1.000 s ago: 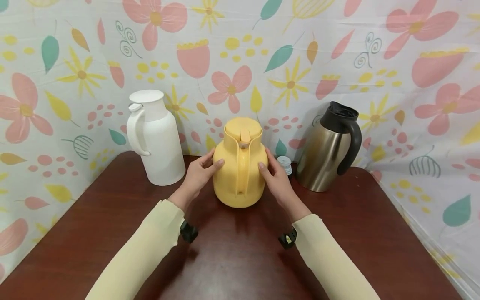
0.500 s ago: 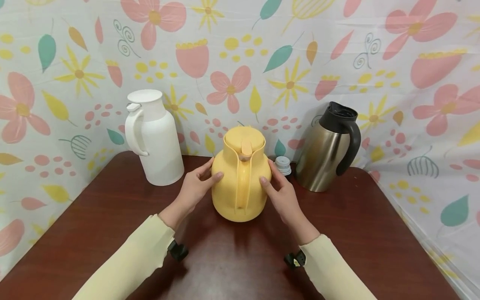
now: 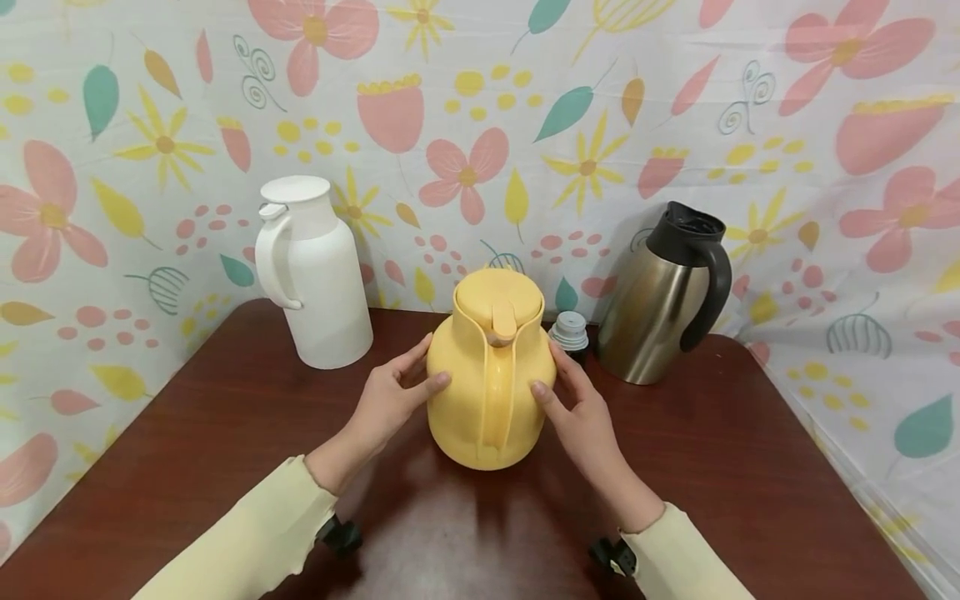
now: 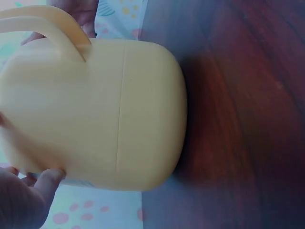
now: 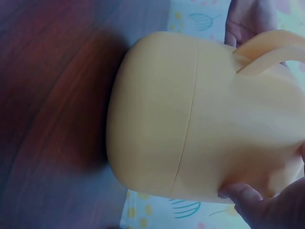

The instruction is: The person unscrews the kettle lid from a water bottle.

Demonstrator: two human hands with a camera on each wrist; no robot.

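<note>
A yellow vacuum jug (image 3: 459,408) stands upright in the middle of the table, its handle and lid lever facing me. My left hand (image 3: 386,400) holds its left side, thumb on the near face and fingers reaching round behind. On the opposite side my right hand (image 3: 588,417) holds it in the same way. The left wrist view has the jug's body (image 4: 119,114) lying sideways across the picture, base toward the dark tabletop. In the right wrist view the right thumb (image 5: 243,194) presses against the jug's lower shoulder. The far fingertips are partly hidden behind it.
A white jug (image 3: 330,283) stands at the back left of the brown wooden table (image 3: 187,467). At the back right is a steel jug (image 3: 645,308) with a black handle. A small grey-capped item (image 3: 570,332) sits behind my right hand. Flowered cloth (image 3: 465,75) hangs behind.
The yellow jug has come toward me, away from the cloth, with both hands keeping hold of its sides. The small capped item behind it shows more now.
</note>
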